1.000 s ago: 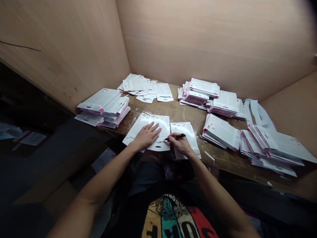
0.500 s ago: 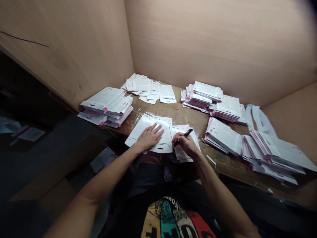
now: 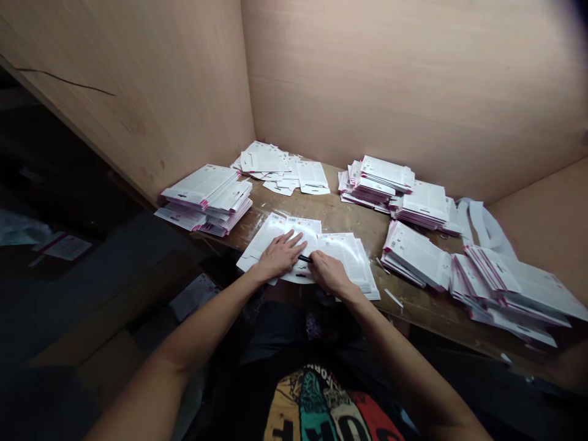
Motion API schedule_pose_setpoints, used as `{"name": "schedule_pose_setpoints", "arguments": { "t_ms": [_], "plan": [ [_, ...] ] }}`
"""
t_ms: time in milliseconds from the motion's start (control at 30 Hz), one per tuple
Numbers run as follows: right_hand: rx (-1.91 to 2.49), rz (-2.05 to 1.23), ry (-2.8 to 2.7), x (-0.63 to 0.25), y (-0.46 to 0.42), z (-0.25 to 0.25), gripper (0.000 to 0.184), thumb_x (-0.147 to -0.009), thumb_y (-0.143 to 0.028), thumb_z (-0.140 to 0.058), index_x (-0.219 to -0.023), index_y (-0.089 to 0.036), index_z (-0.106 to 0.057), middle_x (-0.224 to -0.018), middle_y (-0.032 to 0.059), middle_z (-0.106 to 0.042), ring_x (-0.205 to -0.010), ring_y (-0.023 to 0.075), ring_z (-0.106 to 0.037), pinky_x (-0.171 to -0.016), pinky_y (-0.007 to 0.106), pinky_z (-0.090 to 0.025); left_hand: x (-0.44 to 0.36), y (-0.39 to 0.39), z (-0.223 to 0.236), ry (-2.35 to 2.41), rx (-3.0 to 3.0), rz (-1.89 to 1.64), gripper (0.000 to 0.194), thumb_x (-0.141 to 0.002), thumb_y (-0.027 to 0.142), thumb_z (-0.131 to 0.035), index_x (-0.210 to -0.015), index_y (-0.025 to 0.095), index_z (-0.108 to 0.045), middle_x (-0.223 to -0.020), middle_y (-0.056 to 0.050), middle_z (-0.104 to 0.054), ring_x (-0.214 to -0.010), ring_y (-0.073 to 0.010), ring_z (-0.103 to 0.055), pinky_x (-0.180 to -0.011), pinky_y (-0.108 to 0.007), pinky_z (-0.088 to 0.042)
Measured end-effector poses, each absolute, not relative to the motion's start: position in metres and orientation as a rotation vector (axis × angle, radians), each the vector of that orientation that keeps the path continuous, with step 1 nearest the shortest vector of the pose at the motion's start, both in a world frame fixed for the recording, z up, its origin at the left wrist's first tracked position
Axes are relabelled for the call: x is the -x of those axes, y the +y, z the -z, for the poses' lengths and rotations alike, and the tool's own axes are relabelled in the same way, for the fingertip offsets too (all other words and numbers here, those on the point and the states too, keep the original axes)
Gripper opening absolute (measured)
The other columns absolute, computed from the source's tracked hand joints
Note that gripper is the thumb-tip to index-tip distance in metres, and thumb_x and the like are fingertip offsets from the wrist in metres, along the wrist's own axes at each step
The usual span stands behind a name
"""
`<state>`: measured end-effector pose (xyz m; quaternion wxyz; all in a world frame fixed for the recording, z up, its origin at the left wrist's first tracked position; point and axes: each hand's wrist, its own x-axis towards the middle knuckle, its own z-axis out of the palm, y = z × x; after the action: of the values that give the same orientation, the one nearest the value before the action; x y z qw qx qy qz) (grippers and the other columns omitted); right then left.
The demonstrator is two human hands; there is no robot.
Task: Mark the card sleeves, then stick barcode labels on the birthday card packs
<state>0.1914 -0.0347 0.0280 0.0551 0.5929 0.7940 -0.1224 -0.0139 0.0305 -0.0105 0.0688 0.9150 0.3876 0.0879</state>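
My left hand (image 3: 280, 256) lies flat with fingers spread on the white printed card packets (image 3: 261, 240) at the near edge of the table. In my closed right hand (image 3: 329, 273) is a slim black pen-like tool (image 3: 304, 258); its dark end sticks out leftward over the packets, close to my left fingertips. My right fingers hide most of the tool. More printed packets (image 3: 343, 250) lie overlapping just beyond and to the right of my right hand. A hang slot shows in the near flap of the packet between my hands.
A packet stack (image 3: 202, 187) stands at the left, and loose packets (image 3: 266, 162) lie at the back. Further stacks (image 3: 383, 174) and pink-edged packets (image 3: 418, 251) fill the right side. White strips (image 3: 478, 223) curl there. Wooden panels (image 3: 390, 79) enclose the table.
My right hand has moved left and turned over, so the tool now points left across the packets. The right-hand packets are more exposed. My left hand stays flat; the view has shifted slightly.
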Motion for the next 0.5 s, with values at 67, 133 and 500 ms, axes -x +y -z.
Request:
{"name": "schedule_pose_setpoints", "arguments": {
  "t_ms": [67,133,500],
  "plan": [
    [-1.811,0.361,2.401,-0.191,-0.035,-0.028,0.017,-0.108,-0.026,-0.043,-0.117,-0.019,-0.056,-0.117,0.0110,-0.069,-0.095,0.0224,-0.069,-0.075,0.030,-0.044,0.014,0.031,0.011,1.166,-2.761,-0.274,0.052,-0.101,0.033,-0.052,-0.153,0.030,-0.052,-0.170,-0.003,-0.038,-0.158,-0.0303,-0.029,-0.120,-0.047,-0.035],
    [-1.795,0.330,2.392,-0.189,-0.033,-0.028,0.017,-0.108,-0.022,-0.042,-0.117,-0.018,-0.056,-0.117,0.0118,-0.069,-0.096,0.0235,-0.069,-0.076,0.030,-0.045,0.013,0.031,0.012,1.165,-2.765,-0.276,0.050,-0.103,0.035,-0.050,-0.153,0.030,-0.052,-0.169,-0.003,-0.039,-0.157,-0.0304,-0.030,-0.119,-0.047,-0.036],
    [-1.077,0.998,2.663,-0.192,-0.061,-0.061,0.015,-0.102,-0.031,-0.057,-0.103,-0.019,-0.066,-0.099,0.0047,-0.073,-0.084,0.0179,-0.065,-0.074,0.025,-0.045,0.011,0.031,0.012,1.211,-2.716,-0.297,0.048,-0.108,0.043,-0.040,-0.152,0.031,-0.053,-0.167,-0.001,-0.042,-0.157,-0.0294,-0.031,-0.120,-0.047,-0.036]
  ]
}}
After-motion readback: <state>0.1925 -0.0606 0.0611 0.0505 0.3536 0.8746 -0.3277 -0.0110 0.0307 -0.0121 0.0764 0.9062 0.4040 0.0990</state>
